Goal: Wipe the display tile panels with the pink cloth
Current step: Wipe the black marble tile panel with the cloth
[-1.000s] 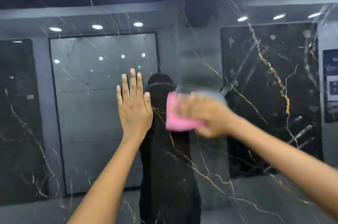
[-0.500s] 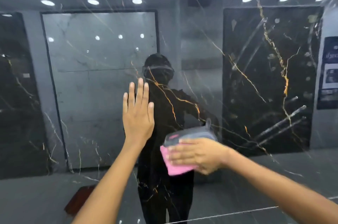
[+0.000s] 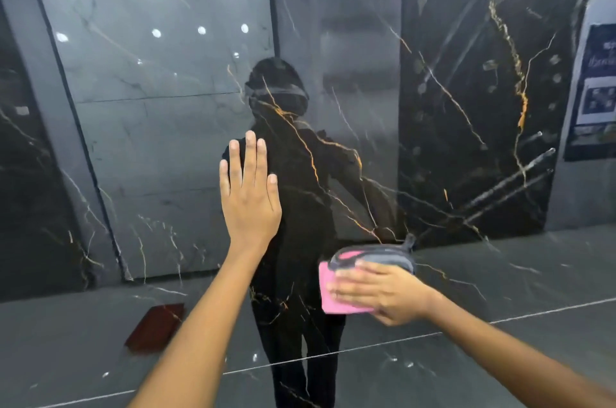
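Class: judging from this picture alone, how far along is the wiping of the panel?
Done: cannot tell; the glossy black panel shows no clear wiped patch. In hand: the right hand presses the pink cloth flat low on the panel, while the left hand rests open on it higher up. Left: likely most of this panel.

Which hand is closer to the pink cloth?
Right. The right hand presses flat on the pink cloth against the glossy black veined tile panel; the left hand rests up-left, apart.
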### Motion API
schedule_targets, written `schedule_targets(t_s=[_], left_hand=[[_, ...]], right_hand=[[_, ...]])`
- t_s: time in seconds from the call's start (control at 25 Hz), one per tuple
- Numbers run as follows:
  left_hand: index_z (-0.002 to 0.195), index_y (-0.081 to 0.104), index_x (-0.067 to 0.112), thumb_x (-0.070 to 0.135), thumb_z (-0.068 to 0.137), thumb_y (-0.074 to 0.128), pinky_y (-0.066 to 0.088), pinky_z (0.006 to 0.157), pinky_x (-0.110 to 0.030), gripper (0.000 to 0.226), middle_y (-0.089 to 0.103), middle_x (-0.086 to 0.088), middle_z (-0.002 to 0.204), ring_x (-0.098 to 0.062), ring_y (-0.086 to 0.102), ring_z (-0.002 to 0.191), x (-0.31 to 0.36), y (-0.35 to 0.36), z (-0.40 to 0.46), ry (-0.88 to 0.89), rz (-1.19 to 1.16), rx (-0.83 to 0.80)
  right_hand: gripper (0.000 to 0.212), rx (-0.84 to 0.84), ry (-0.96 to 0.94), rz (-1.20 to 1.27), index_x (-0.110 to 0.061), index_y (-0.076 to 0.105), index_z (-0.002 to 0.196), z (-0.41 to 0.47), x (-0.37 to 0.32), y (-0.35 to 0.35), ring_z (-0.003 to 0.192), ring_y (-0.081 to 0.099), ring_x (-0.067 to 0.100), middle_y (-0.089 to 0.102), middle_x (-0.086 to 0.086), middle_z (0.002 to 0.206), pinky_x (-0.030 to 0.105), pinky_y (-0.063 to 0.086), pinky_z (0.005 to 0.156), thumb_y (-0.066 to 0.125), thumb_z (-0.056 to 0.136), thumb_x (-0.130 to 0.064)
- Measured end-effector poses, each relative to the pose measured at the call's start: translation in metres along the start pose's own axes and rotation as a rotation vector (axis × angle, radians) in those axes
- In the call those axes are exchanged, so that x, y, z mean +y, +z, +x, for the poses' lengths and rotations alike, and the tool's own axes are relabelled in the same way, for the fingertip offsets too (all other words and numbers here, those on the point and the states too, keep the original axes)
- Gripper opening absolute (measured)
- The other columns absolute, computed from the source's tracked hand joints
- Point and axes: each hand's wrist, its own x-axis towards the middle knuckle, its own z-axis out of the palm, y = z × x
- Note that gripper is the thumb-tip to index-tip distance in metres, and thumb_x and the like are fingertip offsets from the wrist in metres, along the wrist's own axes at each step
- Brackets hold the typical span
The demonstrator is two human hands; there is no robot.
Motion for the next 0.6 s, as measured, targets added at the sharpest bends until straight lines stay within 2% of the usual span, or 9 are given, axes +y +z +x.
schedule_targets(t_s=[0.04,0.08,0.16,0.24,0.32,0.4,0.52,0.56,0.6], left_hand=[[0.155,0.013,0.01,0.025,0.103,0.025,0.002,0.122,-0.038,0.055,0.016,-0.006,0.162,-0.027,0.009,0.15,0.001,0.0,-0.002,0.0,-0.002,0.002],[0.155,0.013,0.01,0.025,0.103,0.025,0.002,0.122,-0.038,0.055,0.015,-0.006,0.162,-0.027,0.009,0.15,0.001,0.0,-0.002,0.002,0.0,0.006],[0.155,0.015,0.01,0.025,0.103,0.025,0.002,0.122,-0.038,0.055,0.014,-0.005,0.162,-0.027,0.01,0.15,0.002,0.002,-0.002,0.0,0.005,0.011],[0.154,0.016,0.01,0.025,0.103,0.026,0.001,0.121,-0.038,0.055,0.014,-0.005,0.162,-0.028,0.011,0.15,0.003,0.002,0.0,-0.009,0.002,0.014],[0.154,0.017,0.009,0.025,0.103,0.027,0.003,0.121,-0.039,0.054,0.017,-0.006,0.161,-0.029,0.012,0.149,0.002,0.003,0.004,-0.003,-0.011,0.011],[0.154,0.02,0.01,0.027,0.103,0.028,0.004,0.121,-0.044,0.054,0.02,-0.008,0.161,-0.03,0.013,0.149,0.001,0.001,0.008,0.019,-0.008,-0.013],[0.156,0.017,0.024,0.037,0.102,0.03,-0.006,0.118,-0.054,0.057,0.007,-0.002,0.164,-0.033,0.003,0.15,-0.002,-0.005,-0.015,-0.068,-0.013,-0.065],[0.156,0.013,0.028,0.041,0.102,0.029,-0.007,0.116,-0.057,0.059,0.001,0.001,0.164,-0.032,-0.002,0.151,-0.001,-0.006,-0.036,-0.119,-0.017,-0.089],[0.157,0.008,0.029,0.042,0.101,0.027,-0.004,0.116,-0.061,0.06,-0.004,0.004,0.164,-0.031,-0.006,0.151,-0.001,-0.005,-0.06,-0.153,-0.015,-0.111]], right_hand=[[0.089,-0.014,-0.068,0.021,-0.018,0.033,0.148,-0.002,0.008,-0.002,0.147,0.021,0.016,0.026,0.0,0.157,0.04,0.005,0.122,0.065,0.065,-0.021],[0.08,0.053,-0.034,0.031,-0.016,0.04,0.143,0.008,0.031,-0.011,0.145,0.026,0.019,0.036,0.003,0.151,0.04,0.01,0.122,0.062,0.066,-0.019],[0.067,0.308,0.267,0.022,-0.011,0.053,0.135,0.049,0.101,-0.05,0.138,0.039,0.027,0.048,0.009,0.142,0.042,0.021,0.117,0.056,0.068,-0.012],[0.066,0.499,0.52,0.001,-0.009,0.058,0.133,0.088,0.155,-0.08,0.136,0.041,0.032,0.05,0.012,0.142,0.044,0.024,0.115,0.056,0.067,-0.008],[0.067,0.541,0.54,-0.024,-0.012,0.058,0.133,0.105,0.142,-0.072,0.138,0.038,0.033,0.048,0.012,0.143,0.048,0.025,0.115,0.057,0.066,-0.01],[0.072,0.393,0.333,-0.015,-0.016,0.053,0.138,0.088,0.071,-0.029,0.141,0.033,0.03,0.044,0.009,0.148,0.05,0.02,0.117,0.059,0.067,-0.012],[0.086,-0.041,-0.082,-0.044,-0.021,0.038,0.145,0.022,-0.04,0.016,0.149,0.01,0.02,0.033,-0.001,0.155,0.046,-0.001,0.122,0.067,0.065,-0.02],[0.083,-0.091,-0.152,-0.035,-0.022,0.039,0.145,0.006,-0.044,0.019,0.15,0.004,0.019,0.033,-0.003,0.155,0.045,-0.004,0.122,0.066,0.066,-0.021],[0.078,-0.068,-0.158,-0.026,-0.022,0.041,0.143,-0.001,-0.029,0.015,0.15,0.003,0.019,0.034,-0.004,0.154,0.044,-0.002,0.122,0.062,0.068,-0.021]])
